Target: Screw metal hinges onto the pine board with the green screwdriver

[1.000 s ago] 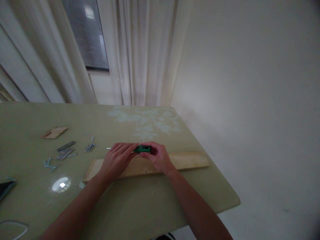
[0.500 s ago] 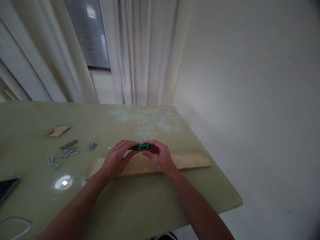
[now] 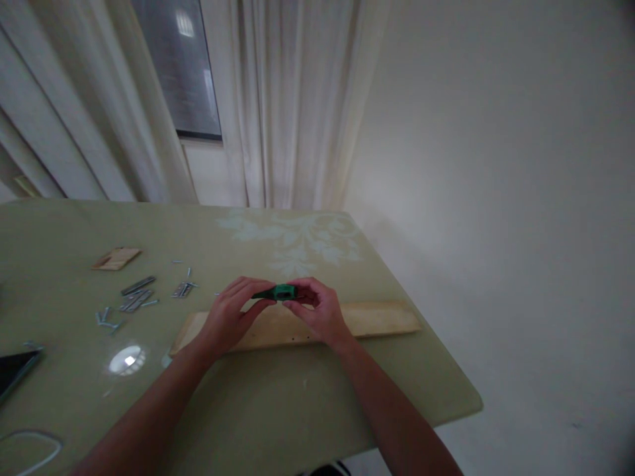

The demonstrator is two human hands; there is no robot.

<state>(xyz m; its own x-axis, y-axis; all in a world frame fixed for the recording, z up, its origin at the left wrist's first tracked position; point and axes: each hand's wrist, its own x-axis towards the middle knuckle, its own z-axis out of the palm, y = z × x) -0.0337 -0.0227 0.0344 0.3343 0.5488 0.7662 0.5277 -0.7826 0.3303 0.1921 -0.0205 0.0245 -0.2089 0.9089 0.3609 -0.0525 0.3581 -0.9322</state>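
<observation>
A small green-and-black tool [image 3: 284, 292], shaped like a handle with a dark opening in its side, is held level above a wooden board. My left hand [image 3: 231, 318] pinches its darker left end between thumb and fingers. At its right end, the thumb and fingertips of my right hand [image 3: 320, 312] close round it. Whatever else lies inside the right fingers is hidden. Beneath both hands, the long pale wooden board [image 3: 381, 319] lies across the table, with small dark holes near its front edge.
Left of the board lie metal hinges [image 3: 136, 301], another hinge with screws [image 3: 183, 289] and several loose screws [image 3: 105, 318]. Farther back is a small wooden piece [image 3: 116, 258]. A dark flat object [image 3: 17, 370] and a white cable [image 3: 37, 434] lie at the left edge. A wall stands right of the table [image 3: 317, 396].
The green tool has turned slightly between my hands, and the thin metal glint by my right fingers is less visible. My hands stay almost in place; the view shifts slightly.
</observation>
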